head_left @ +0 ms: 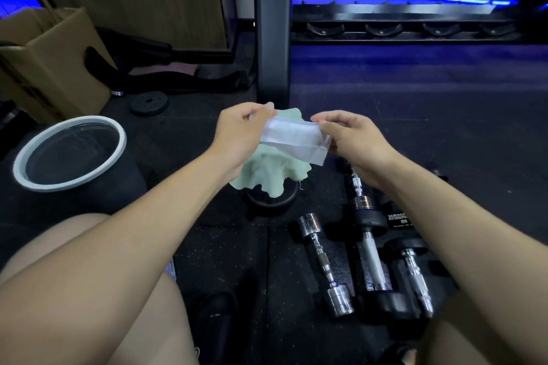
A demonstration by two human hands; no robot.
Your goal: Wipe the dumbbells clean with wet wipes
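Note:
A white wet wipe (292,139) is stretched between my hands at the middle of the view. My left hand (240,133) pinches its left end and my right hand (353,139) pinches its right end. Under the wipe, a pale green cloth (272,175) is draped over a round black weight (271,201) on the floor. To the lower right lie a small chrome dumbbell (324,264), a black-headed dumbbell with a chrome handle (370,258) and another chrome-handled dumbbell (415,272). A further chrome bar (355,181) shows just below my right wrist.
A black bin with a white rim (71,154) stands at the left. A cardboard box (44,62) sits behind it, and a small weight plate (149,103) lies nearby. A black rack post (272,24) rises straight ahead. My bare knees fill the lower corners.

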